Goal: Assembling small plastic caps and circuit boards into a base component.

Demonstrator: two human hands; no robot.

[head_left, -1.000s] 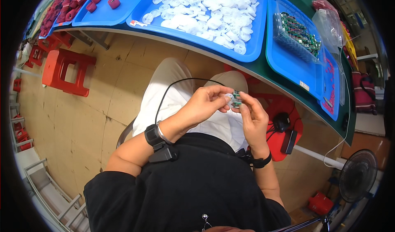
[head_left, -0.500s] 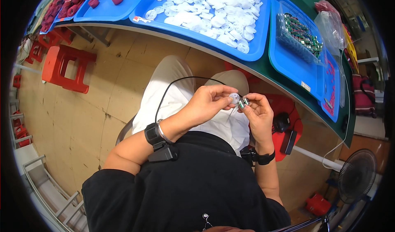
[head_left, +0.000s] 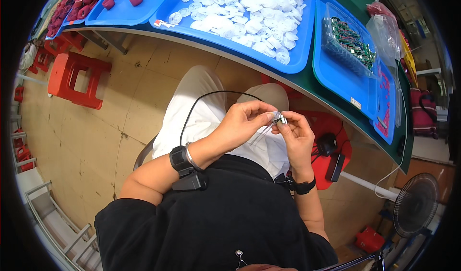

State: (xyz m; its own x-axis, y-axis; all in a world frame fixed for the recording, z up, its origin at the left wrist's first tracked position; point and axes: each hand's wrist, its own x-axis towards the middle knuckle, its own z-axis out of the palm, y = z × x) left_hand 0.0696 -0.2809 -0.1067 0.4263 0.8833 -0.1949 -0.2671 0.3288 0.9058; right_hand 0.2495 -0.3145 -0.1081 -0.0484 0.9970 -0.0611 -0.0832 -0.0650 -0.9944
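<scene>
Left hand [head_left: 242, 123] and right hand [head_left: 295, 135] raised together over the lap, fingertips of both pinched on a small clear part [head_left: 277, 118] between them. Farther out, blue tray [head_left: 307, 40] heaped with white round pieces [head_left: 249, 12] on the green bench; beside it, another blue tray [head_left: 336, 79] with green circuit boards [head_left: 354, 43].
</scene>
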